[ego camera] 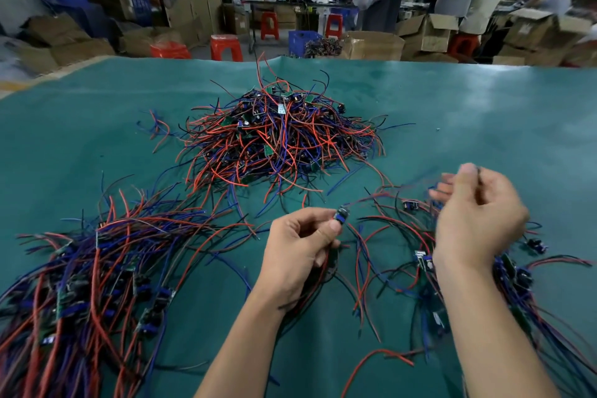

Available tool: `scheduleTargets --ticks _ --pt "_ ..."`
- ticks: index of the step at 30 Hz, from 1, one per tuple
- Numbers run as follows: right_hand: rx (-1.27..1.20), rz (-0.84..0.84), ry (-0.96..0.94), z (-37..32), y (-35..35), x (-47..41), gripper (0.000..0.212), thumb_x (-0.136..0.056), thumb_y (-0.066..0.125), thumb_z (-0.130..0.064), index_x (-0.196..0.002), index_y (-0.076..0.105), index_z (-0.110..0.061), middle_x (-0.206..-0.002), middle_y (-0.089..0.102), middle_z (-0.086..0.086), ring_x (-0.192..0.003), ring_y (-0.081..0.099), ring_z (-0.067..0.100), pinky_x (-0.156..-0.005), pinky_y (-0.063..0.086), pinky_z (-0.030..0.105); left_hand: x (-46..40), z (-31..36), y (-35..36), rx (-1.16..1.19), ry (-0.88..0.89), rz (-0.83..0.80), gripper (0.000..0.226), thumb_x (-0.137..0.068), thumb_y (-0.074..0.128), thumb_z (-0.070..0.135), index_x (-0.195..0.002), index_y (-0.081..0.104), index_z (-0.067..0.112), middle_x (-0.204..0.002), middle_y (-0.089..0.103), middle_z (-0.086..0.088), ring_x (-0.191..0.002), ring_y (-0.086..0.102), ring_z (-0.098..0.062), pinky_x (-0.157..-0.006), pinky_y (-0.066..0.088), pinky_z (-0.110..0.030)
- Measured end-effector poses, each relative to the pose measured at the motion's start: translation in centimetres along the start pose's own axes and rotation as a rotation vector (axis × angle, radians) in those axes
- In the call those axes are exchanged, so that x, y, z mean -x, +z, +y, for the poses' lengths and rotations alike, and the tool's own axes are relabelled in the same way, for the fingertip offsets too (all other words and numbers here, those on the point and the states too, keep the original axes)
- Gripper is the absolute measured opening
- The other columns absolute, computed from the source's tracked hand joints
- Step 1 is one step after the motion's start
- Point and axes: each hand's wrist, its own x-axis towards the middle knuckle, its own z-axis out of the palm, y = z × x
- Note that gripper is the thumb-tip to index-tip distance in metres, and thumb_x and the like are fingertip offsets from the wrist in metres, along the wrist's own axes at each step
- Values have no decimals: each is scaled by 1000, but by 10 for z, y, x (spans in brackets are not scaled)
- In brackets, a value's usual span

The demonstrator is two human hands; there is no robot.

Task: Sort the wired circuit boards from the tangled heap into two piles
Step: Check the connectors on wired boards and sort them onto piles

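A tangled heap [277, 132] of small circuit boards with red, blue and black wires lies in the middle of the green table. A sorted pile [84, 275] with its wires laid roughly parallel spreads at the near left. A looser pile [504, 271] lies at the near right, partly hidden under my right arm. My left hand [300, 252] pinches a small blue circuit board [341, 215] between thumb and fingers, just in front of the heap. My right hand [478, 220], blurred, is raised above the right pile and pinches thin dark wires [420, 186] that run from that board.
The green mat [484, 113] covers the whole table, and its far edge runs across the top. Loose wires [371, 268] trail between my hands. Beyond the table stand cardboard boxes [371, 45], red stools [226, 47], blue crates and people at the back right.
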Motion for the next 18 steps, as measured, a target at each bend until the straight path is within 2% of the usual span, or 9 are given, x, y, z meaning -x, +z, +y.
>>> scheduleTargets --ticks 2,4,6,8,10,12,14,15,18 --pt "25 -93 60 -2 2 5 25 -98 57 -34 -85 66 -15 -67 71 0 -52 68 11 -63 62 50 -2 -1 0 63 -5 44 10 -89 67 5 -93 73 12 -72 68 -10 -57 55 -15 -37 32 -14" --pt "100 -424 112 -4 9 25 36 -90 58 -49 -76 69 -18 -69 74 3 -54 68 12 -59 59 41 -1 -1 1 99 -14 49 8 -87 69 12 -91 75 16 -73 69 -10 -56 58 -10 -36 31 -13" --pt "248 -784 51 -5 15 48 40 -83 61 -60 -76 73 -22 -73 76 -4 -63 69 9 -63 57 36 0 -1 1 93 0 18 9 -84 70 15 -91 76 15 -69 69 -9 -51 56 -7 -37 32 -12" --pt "288 -935 -39 -6 18 59 31 -85 65 -54 -78 75 -25 -70 74 -8 -65 68 9 -68 58 39 1 0 1 57 27 -8 11 -86 69 10 -96 72 8 -63 68 -7 -42 53 -3 -38 35 -10" --pt "248 -948 -50 -5 16 55 20 -90 71 -40 -80 76 -23 -70 73 -7 -67 67 14 -71 59 45 0 1 1 -9 26 28 16 -88 70 8 -103 66 3 -61 67 -8 -38 51 -4 -39 36 -11" --pt "240 -945 -86 -3 14 49 15 -93 73 -28 -80 76 -22 -70 72 -9 -66 65 8 -69 57 37 0 0 0 -48 0 57 16 -89 70 12 -103 66 5 -64 68 -12 -44 54 -8 -43 40 -14" --pt "276 -926 -144 -2 14 46 17 -94 73 -26 -78 73 -21 -67 69 -11 -62 60 4 -65 48 25 0 0 1 -62 -38 45 7 -91 69 12 -95 70 6 -64 68 -12 -45 54 -10 -41 40 -16" --pt "296 -904 -163 0 14 46 18 -94 72 -26 -77 72 -20 -66 68 -11 -62 60 5 -64 47 26 1 1 2 -82 -53 32 6 -91 69 12 -92 70 6 -63 67 -11 -44 52 -10 -39 37 -16" --pt "280 -788 -150 1 14 40 19 -95 70 -29 -81 70 -16 -69 69 -3 -68 68 20 -72 57 43 3 3 4 -151 -74 -22 9 -91 69 11 -83 71 7 -60 66 -10 -41 49 -9 -37 34 -15"
